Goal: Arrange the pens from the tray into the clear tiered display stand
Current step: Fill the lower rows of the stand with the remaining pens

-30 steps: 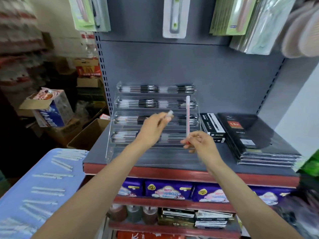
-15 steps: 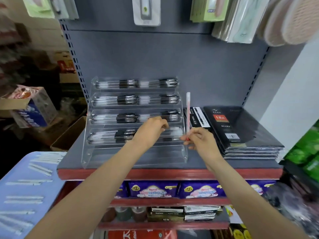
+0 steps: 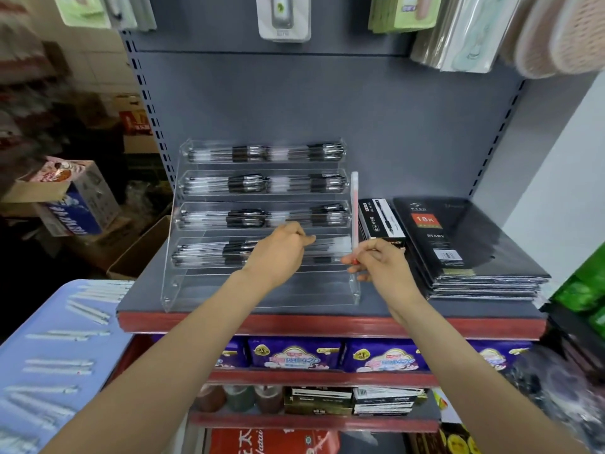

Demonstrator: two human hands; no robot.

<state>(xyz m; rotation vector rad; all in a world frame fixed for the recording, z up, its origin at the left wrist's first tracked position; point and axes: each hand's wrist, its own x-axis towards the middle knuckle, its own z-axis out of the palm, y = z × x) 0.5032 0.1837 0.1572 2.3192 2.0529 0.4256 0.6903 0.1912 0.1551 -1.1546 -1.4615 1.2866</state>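
The right hand pinches a pen near its lower end, thumb and fingers curled round it; the pen stands upright, its pale cap topmost, just beside the right wall of the clear tiered display stand. The left hand reaches in just left of that grip, fingers curled over the 4th tier down; whether they hold a pen there I cannot tell, the spot is blurred. Behind and above both hands, 4 tiers carry rows of dark-gripped pens lying flat; the lowest tier, below the hands, looks bare. Right of the gripped pen sits a black pen box, and beyond it a stack of black diaries. Far down to the left of the left arm, a blue tray holds more pale pens lying loose.
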